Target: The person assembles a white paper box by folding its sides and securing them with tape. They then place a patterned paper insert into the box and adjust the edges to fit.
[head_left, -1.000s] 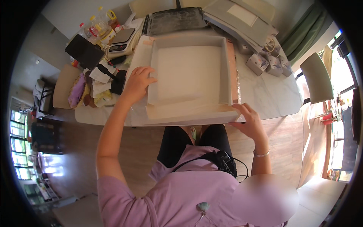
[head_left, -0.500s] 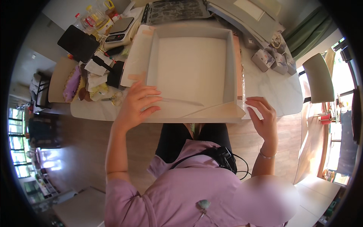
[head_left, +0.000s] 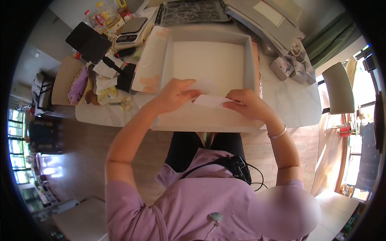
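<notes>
A large shallow grey-white box (head_left: 246,64) lies open on the table in front of me, its inside pale and bare. Over its near end I hold a small white piece of card or stiff paper (head_left: 210,101). My right hand (head_left: 248,105) pinches the card's right end between thumb and fingers. At the card's left end is my left hand (head_left: 177,95), thumb against the corner; some of its fingertips are blurred or hidden. Below both hands, the box's near side (head_left: 201,119) lies flat along the table edge.
Left of the box are gold-handled scissors (head_left: 125,103), a black tablet-like panel (head_left: 88,42), a kitchen scale (head_left: 128,38) and bottles (head_left: 106,16). Small grey boxes (head_left: 281,68) sit at the right, by stacked large flat boxes (head_left: 265,20). A chair (head_left: 338,88) stands beyond.
Both hands have moved inward over the box's near end. The white piece, seen edge-on at my left hand before, is now raised and tilted, with my right hand also gripping it.
</notes>
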`<action>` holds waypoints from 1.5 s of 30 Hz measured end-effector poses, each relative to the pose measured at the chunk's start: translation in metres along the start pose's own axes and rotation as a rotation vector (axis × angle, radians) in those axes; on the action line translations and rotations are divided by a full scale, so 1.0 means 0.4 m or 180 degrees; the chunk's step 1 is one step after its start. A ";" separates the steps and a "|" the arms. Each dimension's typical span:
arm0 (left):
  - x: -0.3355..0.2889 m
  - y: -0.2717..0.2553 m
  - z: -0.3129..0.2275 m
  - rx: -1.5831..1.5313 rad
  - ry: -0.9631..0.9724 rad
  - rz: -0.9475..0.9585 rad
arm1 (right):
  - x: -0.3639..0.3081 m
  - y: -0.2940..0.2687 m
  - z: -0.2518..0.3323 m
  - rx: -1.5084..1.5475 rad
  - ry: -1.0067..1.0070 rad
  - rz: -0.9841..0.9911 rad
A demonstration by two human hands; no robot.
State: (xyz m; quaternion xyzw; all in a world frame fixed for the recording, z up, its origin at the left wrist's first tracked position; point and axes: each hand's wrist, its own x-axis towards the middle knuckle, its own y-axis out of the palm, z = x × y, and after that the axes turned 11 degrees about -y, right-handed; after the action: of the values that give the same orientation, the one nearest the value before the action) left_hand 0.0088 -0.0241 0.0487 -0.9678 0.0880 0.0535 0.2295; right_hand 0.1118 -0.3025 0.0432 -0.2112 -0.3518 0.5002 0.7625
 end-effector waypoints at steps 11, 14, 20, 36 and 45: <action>-0.004 -0.048 -0.018 -0.0487 0.0125 0.0995 | 0.012 0.007 -0.035 0.1109 0.0188 0.0309; 0.003 -0.042 -0.013 -0.0203 0.0208 0.1163 | 0.017 0.002 -0.032 0.1058 0.0370 0.0602; -0.011 -0.013 -0.024 0.0306 0.0470 0.0915 | 0.037 0.027 0.057 0.1558 0.0448 0.0293; -0.029 0.058 0.001 0.2530 0.0652 0.0325 | 0.052 0.040 0.012 0.0219 -0.0019 0.0391; -0.086 -0.003 -0.007 0.1856 0.0406 -0.0082 | 0.015 0.029 0.058 -0.0691 0.0221 0.0343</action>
State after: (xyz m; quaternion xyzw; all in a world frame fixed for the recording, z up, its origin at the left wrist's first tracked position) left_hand -0.0244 -0.0194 0.0566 -0.8635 0.1017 -0.0379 0.4925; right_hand 0.0889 -0.2930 0.0528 -0.3283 -0.3653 0.4918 0.7190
